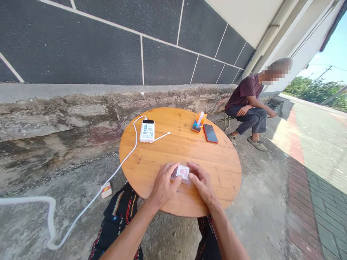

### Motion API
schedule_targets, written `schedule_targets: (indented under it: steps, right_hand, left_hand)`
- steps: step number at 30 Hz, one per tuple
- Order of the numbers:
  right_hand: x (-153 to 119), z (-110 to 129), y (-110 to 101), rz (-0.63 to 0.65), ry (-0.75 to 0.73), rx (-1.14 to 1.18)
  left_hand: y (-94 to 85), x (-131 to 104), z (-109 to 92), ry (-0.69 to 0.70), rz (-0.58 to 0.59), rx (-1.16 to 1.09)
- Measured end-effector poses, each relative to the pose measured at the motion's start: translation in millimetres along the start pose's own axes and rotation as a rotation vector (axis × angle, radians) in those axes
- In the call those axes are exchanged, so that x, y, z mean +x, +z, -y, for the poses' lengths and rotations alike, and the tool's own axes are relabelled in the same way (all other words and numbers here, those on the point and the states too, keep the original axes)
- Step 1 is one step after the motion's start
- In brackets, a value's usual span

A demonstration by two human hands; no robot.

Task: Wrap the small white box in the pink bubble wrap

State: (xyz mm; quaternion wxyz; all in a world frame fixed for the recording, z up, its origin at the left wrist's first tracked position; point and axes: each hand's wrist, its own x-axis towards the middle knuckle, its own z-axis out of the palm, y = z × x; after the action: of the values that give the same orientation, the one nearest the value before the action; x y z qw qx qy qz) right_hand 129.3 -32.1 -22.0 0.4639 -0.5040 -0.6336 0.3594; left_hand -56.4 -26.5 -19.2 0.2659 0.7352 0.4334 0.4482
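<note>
Between left hand [165, 183] and right hand [203, 183] — box [180, 176], print [182, 171] unreadable.

Fingers [178, 180] partly hide the small box [183, 172], its pinkish print too blurred to read.

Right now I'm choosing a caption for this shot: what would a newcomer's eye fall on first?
Likely the round wooden table in the middle, where the left hand and right hand hold a small pale box on its near half. Then the orange tape dispenser beside the phone toward the table's far right, and the person seated at the picture's right.
</note>
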Motion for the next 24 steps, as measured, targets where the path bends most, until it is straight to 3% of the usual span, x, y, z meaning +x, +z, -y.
schedule_targets:
  steps: [12,24]
  right_hand:
    - [25,20,0,0.026,-0.179,-0.187]
    - [42,36,8,-0.003,-0.132,-0.191]
  left_hand:
    - [-1.1,-1,0,0.012,-0.009,-0.019]
    - [-0.5,-3,1,0.023,-0.043,-0.01]
